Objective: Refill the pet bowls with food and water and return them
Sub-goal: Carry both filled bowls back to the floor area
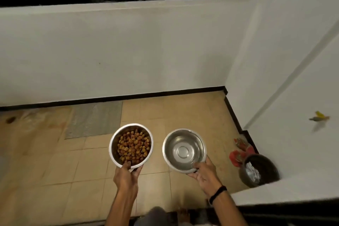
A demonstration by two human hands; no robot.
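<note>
The left hand (126,176) pinches the near rim of a steel bowl of kibble (131,145), thumb inside; the right hand (205,171) (black band at the wrist) grips a second steel bowl (184,149), which seems to hold clear water. Both bowls are held above the tan tiled floor (88,180), a grey mat (94,119) beyond, a dark pot (258,169) at the right wall.

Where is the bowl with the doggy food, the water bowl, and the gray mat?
Food bowl (112,140): head view, left rim.
Water bowl (183,143): head view, shiny inside.
Gray mat (95,118): head view, middle.
</note>
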